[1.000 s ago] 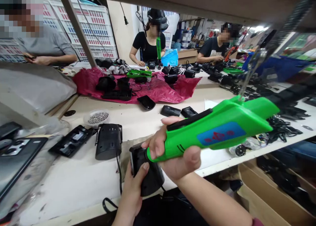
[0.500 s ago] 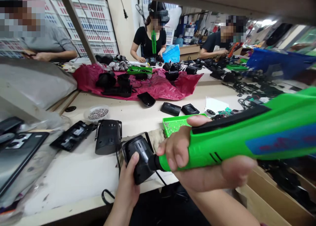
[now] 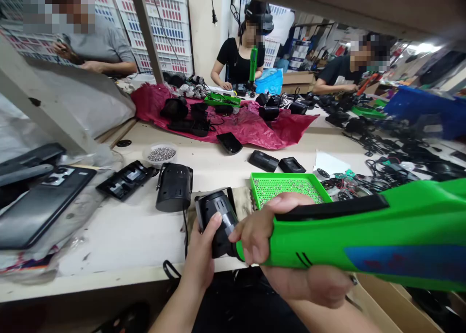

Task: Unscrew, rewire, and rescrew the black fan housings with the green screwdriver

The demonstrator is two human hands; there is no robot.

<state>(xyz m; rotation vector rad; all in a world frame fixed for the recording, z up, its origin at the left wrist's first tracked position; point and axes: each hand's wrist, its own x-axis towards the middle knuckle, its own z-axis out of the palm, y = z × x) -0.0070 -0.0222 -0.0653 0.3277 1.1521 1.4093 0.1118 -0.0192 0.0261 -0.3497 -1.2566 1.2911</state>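
My left hand [image 3: 201, 253] is closed around a black plastic housing [image 3: 212, 202] with slots in its side, tilted at the table's front edge. Wrapped in my right hand [image 3: 271, 236] is a green electric screwdriver [image 3: 324, 233] with a black strip on top. Its nose points left and meets the housing's lower right side; the bit's tip is hidden. A similar black housing [image 3: 174, 190] stands upright to the left, its cable hanging down. Just beyond my right hand, a green tray [image 3: 255, 190] holds many small screws.
A bowl of small metal parts [image 3: 161, 154] and an open black shell [image 3: 125, 180] lie left. Pink plastic sheeting [image 3: 251, 129] with black parts spreads farther back. Wires and circuit boards [image 3: 382, 173] heap at right. Several co-workers sit across the table.
The view has turned left, so the scene sits farther right. The electric screwdriver's rear end has dropped, leaving it more level. Both hands keep their holds.
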